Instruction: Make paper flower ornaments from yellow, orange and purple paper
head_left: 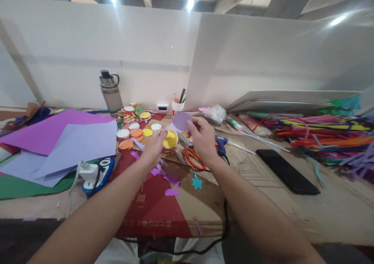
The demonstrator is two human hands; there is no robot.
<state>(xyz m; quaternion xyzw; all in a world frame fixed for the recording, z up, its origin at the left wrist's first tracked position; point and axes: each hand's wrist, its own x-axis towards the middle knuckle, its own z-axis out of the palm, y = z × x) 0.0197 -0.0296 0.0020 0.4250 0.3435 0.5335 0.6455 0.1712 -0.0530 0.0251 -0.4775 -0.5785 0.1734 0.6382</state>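
Note:
My left hand (154, 147) is closed on the edge of a yellow paper disc (170, 139) with a pale rim. In my right hand (202, 137), a purple paper circle (181, 121) is pinched between thumb and fingers, raised slightly above the yellow disc. Red-handled scissors (195, 159) lie on the cardboard under my right wrist, their blades partly hidden by the hand. Left of my hands sit several round pieces, among them an orange disc (126, 145), a white disc (123, 134) and a flat yellow disc (147, 132). Purple paper scraps (172, 179) lie below.
Purple sheets (82, 147) and a blue power strip (102, 176) are at left. A bottle (111, 94) and pen cup (178, 107) stand behind. At right are a glue gun (221, 143), a black phone (286, 171) and colourful pipe cleaners (330, 137). A cord (225, 217) crosses the front edge.

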